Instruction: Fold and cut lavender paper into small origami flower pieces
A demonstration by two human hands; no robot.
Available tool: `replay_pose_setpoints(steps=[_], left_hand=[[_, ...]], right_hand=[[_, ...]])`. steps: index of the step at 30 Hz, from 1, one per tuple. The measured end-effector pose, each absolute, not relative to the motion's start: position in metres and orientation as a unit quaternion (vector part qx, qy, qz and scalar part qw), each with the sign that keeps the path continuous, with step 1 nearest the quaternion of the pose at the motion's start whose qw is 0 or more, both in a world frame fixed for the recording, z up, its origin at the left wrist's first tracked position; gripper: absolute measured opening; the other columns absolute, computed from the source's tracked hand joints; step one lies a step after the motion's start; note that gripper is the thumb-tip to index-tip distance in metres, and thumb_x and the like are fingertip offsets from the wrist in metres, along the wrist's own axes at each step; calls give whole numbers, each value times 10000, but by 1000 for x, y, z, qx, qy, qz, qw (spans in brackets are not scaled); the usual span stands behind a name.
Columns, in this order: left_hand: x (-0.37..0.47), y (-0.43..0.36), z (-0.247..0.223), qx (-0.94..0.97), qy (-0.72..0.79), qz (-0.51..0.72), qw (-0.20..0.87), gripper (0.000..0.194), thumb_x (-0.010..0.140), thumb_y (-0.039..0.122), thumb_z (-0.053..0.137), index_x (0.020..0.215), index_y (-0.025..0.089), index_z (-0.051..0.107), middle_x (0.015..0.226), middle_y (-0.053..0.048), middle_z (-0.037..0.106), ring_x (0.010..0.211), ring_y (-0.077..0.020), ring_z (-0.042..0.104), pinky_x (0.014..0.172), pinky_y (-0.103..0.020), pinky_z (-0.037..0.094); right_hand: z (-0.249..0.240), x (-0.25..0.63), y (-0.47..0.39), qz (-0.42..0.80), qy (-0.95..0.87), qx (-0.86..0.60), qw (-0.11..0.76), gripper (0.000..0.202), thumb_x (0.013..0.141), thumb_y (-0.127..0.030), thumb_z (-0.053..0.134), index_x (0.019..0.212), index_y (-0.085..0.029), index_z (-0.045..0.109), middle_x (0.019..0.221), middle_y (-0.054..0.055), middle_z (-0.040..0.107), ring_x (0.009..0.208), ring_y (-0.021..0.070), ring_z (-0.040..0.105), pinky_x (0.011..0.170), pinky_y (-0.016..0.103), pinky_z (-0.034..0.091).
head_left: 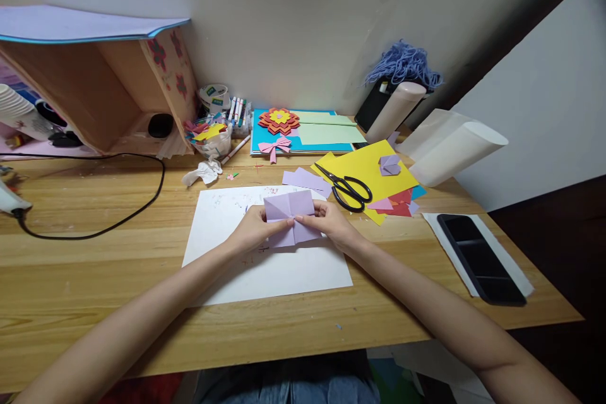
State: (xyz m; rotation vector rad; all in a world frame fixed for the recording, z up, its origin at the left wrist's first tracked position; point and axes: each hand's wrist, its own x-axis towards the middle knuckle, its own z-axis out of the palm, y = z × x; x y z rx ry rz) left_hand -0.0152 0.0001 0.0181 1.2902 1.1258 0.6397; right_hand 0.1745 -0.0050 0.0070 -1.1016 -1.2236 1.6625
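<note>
A square of lilac paper [290,203] with crossing creases is held up between both hands, over a white sheet [222,284] on the wooden table. My left hand [253,226] grips its left side, with the thumb laid across the front to the centre. From the right, my right hand [331,221] pinches it the same way, and the two thumb tips nearly meet at the middle crease. The fingers behind the paper are mostly hidden. Just beyond lie lilac strips [307,182] and black-handled scissors [348,189] on yellow paper [369,161].
A small folded lilac piece [390,165] and red scraps [400,205] lie at right, near a black phone-like case [480,259]. Behind stand a paper flower [279,121], a pink bow [274,148], markers [237,110], paper rolls [459,154] and blue yarn [404,66]. A black cable [95,237] curves at left.
</note>
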Motion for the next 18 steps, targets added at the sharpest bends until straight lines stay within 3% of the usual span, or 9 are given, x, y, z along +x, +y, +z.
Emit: replay_pose_setpoints(steps=[7, 18], left_hand=[[-14, -1, 21, 534, 491, 299, 620, 409, 668, 391, 717, 962, 107, 697, 911, -112, 710, 749, -209, 639, 635, -302, 498], [-10, -6, 18, 502, 518, 364, 590, 438, 645, 439, 720, 944, 121, 698, 967, -110, 713, 869, -259, 651, 708, -325, 498]], right_hand=[[9, 176, -6, 656, -528, -423, 333, 444, 618, -298, 779, 1026, -171, 660, 951, 58, 701, 908, 216, 645, 790, 328, 502], [4, 170, -8, 660, -508, -408, 375, 586, 580, -276, 801, 1107, -199, 556, 1076, 63, 663, 960, 226, 637, 811, 340, 523]])
